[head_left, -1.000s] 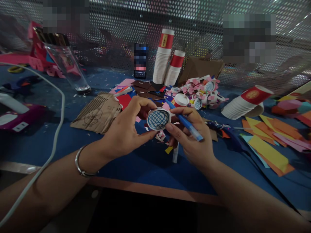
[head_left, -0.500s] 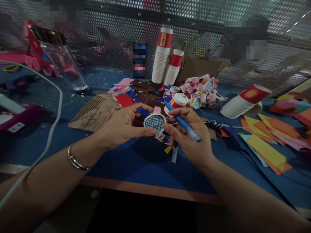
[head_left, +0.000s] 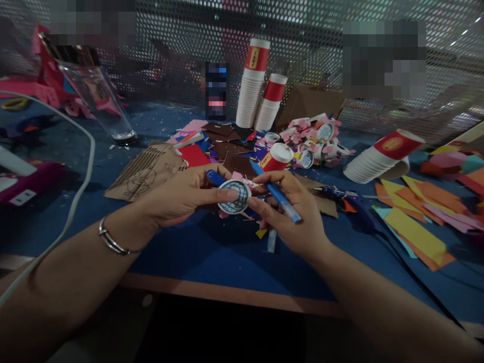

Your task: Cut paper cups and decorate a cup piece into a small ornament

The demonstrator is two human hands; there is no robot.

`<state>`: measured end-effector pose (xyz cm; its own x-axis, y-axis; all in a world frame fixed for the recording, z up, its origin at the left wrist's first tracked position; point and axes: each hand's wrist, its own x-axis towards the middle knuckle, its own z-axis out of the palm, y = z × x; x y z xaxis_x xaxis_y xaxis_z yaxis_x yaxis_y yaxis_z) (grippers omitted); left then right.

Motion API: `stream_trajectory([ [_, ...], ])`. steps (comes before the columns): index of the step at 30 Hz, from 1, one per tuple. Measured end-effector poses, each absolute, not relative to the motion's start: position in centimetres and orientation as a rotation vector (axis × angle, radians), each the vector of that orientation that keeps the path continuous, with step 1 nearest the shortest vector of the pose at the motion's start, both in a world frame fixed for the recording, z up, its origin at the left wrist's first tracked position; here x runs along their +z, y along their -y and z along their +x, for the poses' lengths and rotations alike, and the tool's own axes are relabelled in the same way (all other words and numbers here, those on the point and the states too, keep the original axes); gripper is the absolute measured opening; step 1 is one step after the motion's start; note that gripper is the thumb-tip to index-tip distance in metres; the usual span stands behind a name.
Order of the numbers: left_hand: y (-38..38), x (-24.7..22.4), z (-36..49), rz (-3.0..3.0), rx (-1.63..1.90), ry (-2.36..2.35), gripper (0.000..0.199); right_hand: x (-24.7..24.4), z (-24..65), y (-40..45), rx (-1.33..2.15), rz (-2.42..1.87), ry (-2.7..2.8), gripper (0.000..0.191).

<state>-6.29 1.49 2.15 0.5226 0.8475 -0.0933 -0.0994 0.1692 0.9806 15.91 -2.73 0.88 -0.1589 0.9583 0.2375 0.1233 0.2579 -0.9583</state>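
Note:
My left hand is closed on a small round paper-cup bottom, its thumb lying across the face. A blue grid is drawn inside the white rim, and pink paper tabs stick out around it. A dark blue piece like a marker cap pokes up by the left fingers. My right hand grips a blue marker slantwise, while its thumb and fingertips meet the right edge of the cup bottom. Just behind the hands, a red and white paper cup stands among paper scraps.
Two stacks of paper cups stand at the back; another stack leans at right. Similar finished pieces lie heaped behind. Around me are cardboard, a tall glass, a glue gun, coloured paper and a white cable.
The cup bottom has shifted slightly left and turned between my hands. My left thumb has moved from its lower rim onto the face. The right hand followed left, still gripping the marker.

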Motion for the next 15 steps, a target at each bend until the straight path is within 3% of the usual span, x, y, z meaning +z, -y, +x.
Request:
stream_trajectory([
  [4,-1.6,2.2,-6.2,1.198,0.828,-0.796,0.03,0.6,16.1,2.7,0.982,-1.051,1.609,0.038],
  [11,-2.6,3.1,-6.7,1.067,1.186,-0.903,0.023,0.4,16.3,2.8,0.471,-1.065,2.109,0.03],
  [15,-2.9,3.2,-7.0,1.034,1.225,-0.913,0.019,-0.1,16.1,2.7,0.359,-1.02,2.396,0.039],
])
